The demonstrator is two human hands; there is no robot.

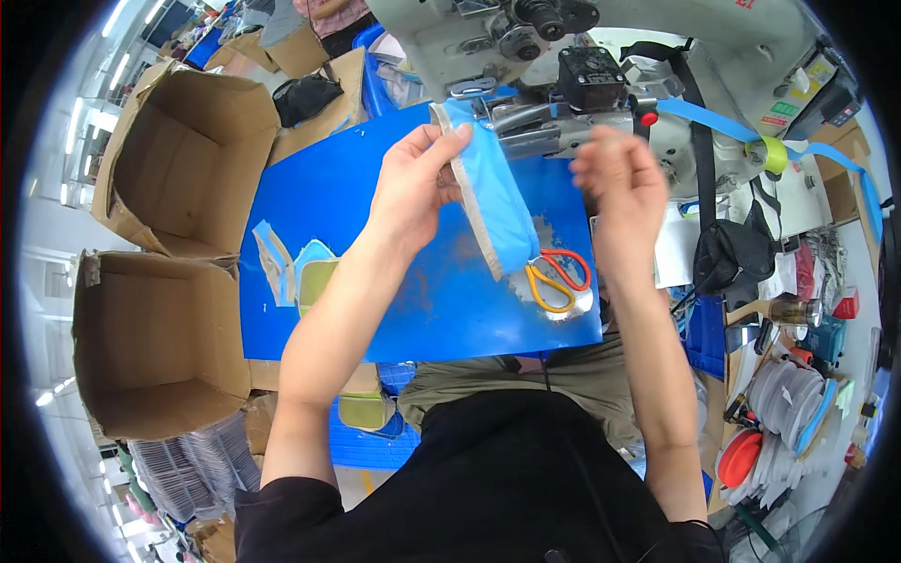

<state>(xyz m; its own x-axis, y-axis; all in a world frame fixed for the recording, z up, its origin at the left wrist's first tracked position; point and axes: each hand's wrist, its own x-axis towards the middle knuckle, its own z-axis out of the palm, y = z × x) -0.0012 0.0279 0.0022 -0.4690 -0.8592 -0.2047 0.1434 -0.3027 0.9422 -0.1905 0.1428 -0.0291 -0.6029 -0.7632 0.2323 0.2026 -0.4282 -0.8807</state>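
Note:
My left hand point(413, 183) pinches a light blue fabric piece point(497, 202) with a grey border, thumb on top. The piece hangs down toward me from the sewing machine point(526, 42); its upper end lies by the needle area and the metal guide point(526, 127). To the right of the fabric, my right hand point(619, 174) is raised beside the machine, its curled fingers smeared by motion. Scissors point(563, 279) with one red and one yellow-orange handle lie on the blue table point(375, 319); the fabric's lower end covers their blades.
Two cardboard boxes point(117, 347) stand open at the left. Small blue, grey and green fabric pieces point(317, 281) lie near my left forearm. A blue strip point(699, 114) runs through a yellow ring point(774, 155) at the right. Reels point(788, 399) and tools crowd the right side.

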